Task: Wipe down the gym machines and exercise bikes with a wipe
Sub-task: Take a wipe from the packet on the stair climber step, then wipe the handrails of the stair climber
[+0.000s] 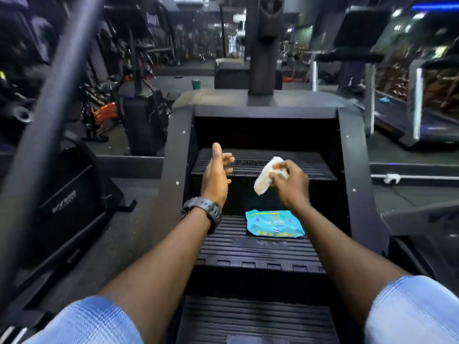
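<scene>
Wipe (267,176) crumpled in right hand (290,184), left hand (216,177) loose, pack (273,223) label blurred

Blue wipes pack (274,223) on the stair climber step (223,244) shows lettering that looks like "WET WIPES", and the white logo on the black machine cover (64,202) stays too blurred to read.

wipes pack (273,223) on ribbed black step (223,247)

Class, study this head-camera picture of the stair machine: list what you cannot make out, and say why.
- Wipes packet lettering: too small and blurred.
- Packet's near right corner: hidden by the right forearm.
- Wipe: partly covered by the right hand.
- Background machines: dark, motion-blurred.
</scene>
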Demonstrator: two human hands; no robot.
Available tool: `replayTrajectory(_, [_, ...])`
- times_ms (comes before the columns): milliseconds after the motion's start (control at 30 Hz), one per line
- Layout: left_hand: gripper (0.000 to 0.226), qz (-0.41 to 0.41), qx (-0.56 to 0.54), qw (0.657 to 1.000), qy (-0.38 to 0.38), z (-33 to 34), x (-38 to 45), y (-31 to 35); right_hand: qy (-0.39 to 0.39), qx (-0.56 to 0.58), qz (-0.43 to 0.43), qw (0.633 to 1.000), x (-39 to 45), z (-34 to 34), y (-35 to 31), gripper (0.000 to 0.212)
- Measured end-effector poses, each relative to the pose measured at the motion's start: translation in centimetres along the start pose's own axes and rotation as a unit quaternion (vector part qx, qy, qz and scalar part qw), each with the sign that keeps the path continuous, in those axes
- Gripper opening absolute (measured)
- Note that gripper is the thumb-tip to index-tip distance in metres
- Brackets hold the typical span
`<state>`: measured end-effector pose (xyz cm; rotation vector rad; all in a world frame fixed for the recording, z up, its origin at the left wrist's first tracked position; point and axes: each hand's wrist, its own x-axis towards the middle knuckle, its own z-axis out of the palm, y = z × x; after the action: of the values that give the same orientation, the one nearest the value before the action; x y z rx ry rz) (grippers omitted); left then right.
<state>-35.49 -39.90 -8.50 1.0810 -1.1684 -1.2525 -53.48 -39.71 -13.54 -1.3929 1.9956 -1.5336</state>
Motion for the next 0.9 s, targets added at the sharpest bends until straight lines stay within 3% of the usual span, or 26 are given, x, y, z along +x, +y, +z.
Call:
replayTrajectory(133, [0.061,0.077,-0.007,0.997,0.006,-4.1,-6.2,6.5,0.0,0.074,-0.093,0.993,-5.3,-2.4,-10.7,0.031])
replayTrajectory(233, [0.055,0.128,0.032,0.991,0.016,-8.8,-11.9,11.1,-0.038,0.168,-0.121,0.978,-11.4,-3.3,-18.9,0.028])
replayTrajectory(333, [0.032,0.185,0.084,0.978,0.047,-15.9,-17.8,15.5,-0.081,0.22,-0.173,0.957,-18.4,-2.2,-27.0,0.017])
replayTrajectory(400, [0.017,0.205,0.098,0.969,0.092,-22.2,-21.1,18.3,-0.126,0.251,-0.192,0.94,-23.1,0.3,-32.7,0.01])
replayTrajectory(600, [0.042,0.175,0.085,0.967,0.163,-42.3,-25.6,23.6,-0.301,0.258,-0.25,0.883,-35.1,10.9,-46.1,0.017])
replayTrajectory(767, [0.006,0.197,0.094,0.947,0.237,-53.1,-27.8,24.7,-0.353,0.293,-0.214,0.863,-39.6,19.0,-51.3,0.014])
replayTrajectory(900, [0.011,0.202,0.081,0.944,0.248,-58.7,-24.1,24.7,-0.364,0.334,-0.174,0.852,-39.3,25.0,-53.9,0.015])
